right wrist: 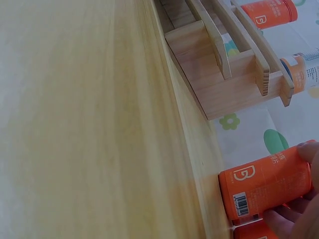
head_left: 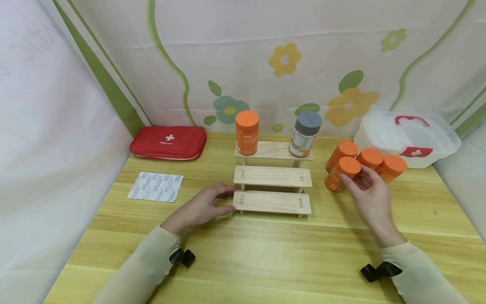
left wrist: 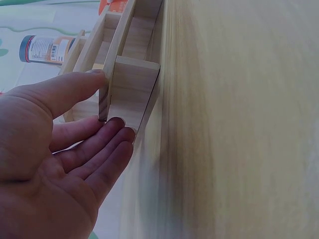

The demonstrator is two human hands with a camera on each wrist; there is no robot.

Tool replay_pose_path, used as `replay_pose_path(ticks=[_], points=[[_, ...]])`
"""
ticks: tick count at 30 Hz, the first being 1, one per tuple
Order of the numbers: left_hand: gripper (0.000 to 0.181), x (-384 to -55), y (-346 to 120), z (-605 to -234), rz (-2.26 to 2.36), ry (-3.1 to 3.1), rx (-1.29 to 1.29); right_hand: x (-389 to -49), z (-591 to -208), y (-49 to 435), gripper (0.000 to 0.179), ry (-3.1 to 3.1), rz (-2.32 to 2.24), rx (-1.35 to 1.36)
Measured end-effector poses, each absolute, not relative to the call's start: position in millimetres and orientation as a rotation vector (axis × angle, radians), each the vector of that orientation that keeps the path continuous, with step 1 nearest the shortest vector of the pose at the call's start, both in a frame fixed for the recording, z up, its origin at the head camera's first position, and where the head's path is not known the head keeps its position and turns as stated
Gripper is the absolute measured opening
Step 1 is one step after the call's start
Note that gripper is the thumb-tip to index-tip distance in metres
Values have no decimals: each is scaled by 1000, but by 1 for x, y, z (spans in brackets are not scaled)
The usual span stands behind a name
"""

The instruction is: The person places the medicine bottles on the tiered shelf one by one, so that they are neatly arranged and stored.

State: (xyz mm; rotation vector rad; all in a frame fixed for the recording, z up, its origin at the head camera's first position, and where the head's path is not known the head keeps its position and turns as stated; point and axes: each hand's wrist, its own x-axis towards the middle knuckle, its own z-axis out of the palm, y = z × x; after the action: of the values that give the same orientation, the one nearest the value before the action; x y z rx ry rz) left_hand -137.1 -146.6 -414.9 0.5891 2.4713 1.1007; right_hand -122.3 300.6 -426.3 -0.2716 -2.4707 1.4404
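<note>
An orange bottle (head_left: 341, 174) with a screw cap is pinched between the thumb and fingers of my right hand (head_left: 373, 198). In the right wrist view this bottle (right wrist: 264, 181) shows a barcode and stands close by the table. More orange bottles (head_left: 370, 157) cluster behind and beside it. My left hand (head_left: 203, 207) holds the left end of the lowest step of a three-tier wooden stand (head_left: 271, 202); in the left wrist view its thumb lies at the plank's end and its fingertips at the side panel (left wrist: 133, 87). An orange bottle (head_left: 247, 134) and a grey-capped bottle (head_left: 303, 137) stand on the top tier.
A red first-aid pouch (head_left: 167, 143) lies at the back left, with a white printed packet (head_left: 155, 187) in front of it. At the back right stands a translucent first-aid box (head_left: 410, 137) with a red handle. A printed curtain (head_left: 243, 63) hangs behind the wooden table (head_left: 247, 261).
</note>
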Motion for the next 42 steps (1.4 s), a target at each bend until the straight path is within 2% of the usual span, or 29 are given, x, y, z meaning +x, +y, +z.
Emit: replay_pose_path(ticks=[19,26,42], points=[[56,-138,-147,-416,1102,2474,581,-107,-400,300,59,-2312,1441,-300],[56,-138,-147,-416,1087,2497,581,-98,-384,288,51,-2189,1456,-206],[57,-139,-147,-415,1064,2508,609,-89,-362,262,54,-2087,1451,92]])
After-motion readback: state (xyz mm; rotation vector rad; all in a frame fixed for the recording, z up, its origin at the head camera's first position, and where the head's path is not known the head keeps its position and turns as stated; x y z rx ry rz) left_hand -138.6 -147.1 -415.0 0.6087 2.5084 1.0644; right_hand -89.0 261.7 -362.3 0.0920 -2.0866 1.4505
